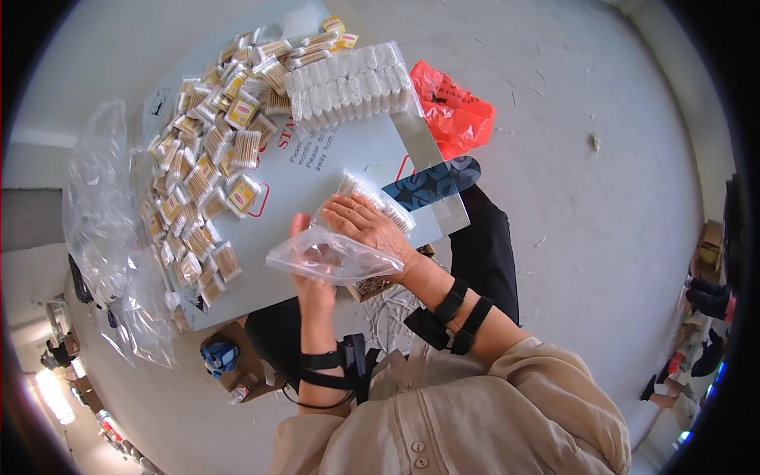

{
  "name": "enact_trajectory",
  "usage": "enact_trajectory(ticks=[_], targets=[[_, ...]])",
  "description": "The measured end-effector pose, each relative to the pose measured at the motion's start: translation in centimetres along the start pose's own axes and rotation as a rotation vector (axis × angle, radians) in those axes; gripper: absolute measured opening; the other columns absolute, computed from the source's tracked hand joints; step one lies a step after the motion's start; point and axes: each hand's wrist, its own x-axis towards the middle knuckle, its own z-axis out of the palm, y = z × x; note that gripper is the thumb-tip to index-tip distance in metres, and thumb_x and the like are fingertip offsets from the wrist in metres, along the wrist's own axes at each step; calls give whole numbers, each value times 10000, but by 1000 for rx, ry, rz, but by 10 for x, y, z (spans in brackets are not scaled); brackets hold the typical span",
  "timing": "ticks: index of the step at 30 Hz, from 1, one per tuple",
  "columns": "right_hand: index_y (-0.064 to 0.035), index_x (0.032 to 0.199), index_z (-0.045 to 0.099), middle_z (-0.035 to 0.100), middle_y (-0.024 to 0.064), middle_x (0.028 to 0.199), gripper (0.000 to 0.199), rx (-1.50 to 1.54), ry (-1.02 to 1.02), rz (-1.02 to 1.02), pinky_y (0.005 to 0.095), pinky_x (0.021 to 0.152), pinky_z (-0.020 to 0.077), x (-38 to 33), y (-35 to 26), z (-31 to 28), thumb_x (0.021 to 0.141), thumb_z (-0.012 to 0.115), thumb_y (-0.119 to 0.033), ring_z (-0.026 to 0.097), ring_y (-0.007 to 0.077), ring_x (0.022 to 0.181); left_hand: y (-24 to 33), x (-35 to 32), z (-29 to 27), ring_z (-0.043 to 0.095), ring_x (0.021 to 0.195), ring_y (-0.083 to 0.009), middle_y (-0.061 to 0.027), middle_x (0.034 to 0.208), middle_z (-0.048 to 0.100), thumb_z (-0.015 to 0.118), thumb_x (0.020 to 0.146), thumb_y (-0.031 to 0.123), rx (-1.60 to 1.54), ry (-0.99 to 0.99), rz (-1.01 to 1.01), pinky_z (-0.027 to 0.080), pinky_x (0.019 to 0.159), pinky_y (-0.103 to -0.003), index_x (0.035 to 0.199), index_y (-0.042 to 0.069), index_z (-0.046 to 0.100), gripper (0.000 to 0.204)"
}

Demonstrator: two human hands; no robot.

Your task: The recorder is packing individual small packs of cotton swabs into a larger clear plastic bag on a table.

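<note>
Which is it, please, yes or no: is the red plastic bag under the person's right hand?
No, the red plastic bag lies beside the stacked cotton-swab packs, apart from the right hand.

Swab packets [203, 176] lie on the table [277, 289], mostly left of a bundle [348, 89]; right of it, a bag [455, 115].

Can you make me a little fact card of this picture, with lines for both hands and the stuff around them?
Left hand: partly behind a clear plastic bag; its grip is hard to tell
Right hand: lying over small white packs
Swab pile: many cotton swab packs, some with yellow labels, on the table's left
Far side: block of white packs in clear plastic
Table: pale, with printing
Red plastic bag: right of the block
</note>
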Motion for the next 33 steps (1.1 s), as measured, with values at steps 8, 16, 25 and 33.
enact_trajectory(ticks=[8, 16, 25, 33], targets=[[-29, 1388, 409, 397, 196, 1431, 891, 613, 48, 72, 452, 1153, 229, -3, -1, -21, 696, 800, -432, 332, 351, 1368, 60, 19, 11, 608, 1041, -179, -120, 1132, 661, 677, 859, 54, 313, -217, 143, 475, 930, -331, 1127, -11, 619, 282], [-7, 1450, 345, 358, 127, 1499, 1104, 1520, -77, 205, 381, 1147, 201, -34, 24, -65, 613, 851, -519, 275, 247, 1411, 57, 40, 1, 539, 1146, -224, -47, 1235, 602, 818, 711, 244, 612, -423, 166, 459, 922, -340, 1209, 85, 600, 566], [34, 1312, 518, 495, 165, 1381, 765, 1256, 286, 595, 386, 1100, 314, -13, 46, -42, 980, 254, -603, 432, 257, 1311, 68, 47, 21, 580, 1045, -236, -105, 1043, 637, 820, 675, 81, 177, -348, -82, 427, 980, -385, 1142, 18, 610, 516], [48, 1099, 639, 667, 147, 1061, 417, 948, 141, 442, 310, 856, 478, 18, -2, -113, 883, 608, -307, 629, 201, 950, 60, 49, 20, 589, 1004, -238, -100, 1006, 640, 750, 756, 58, -65, -211, 185, 448, 934, -417, 996, 28, 632, 270]])
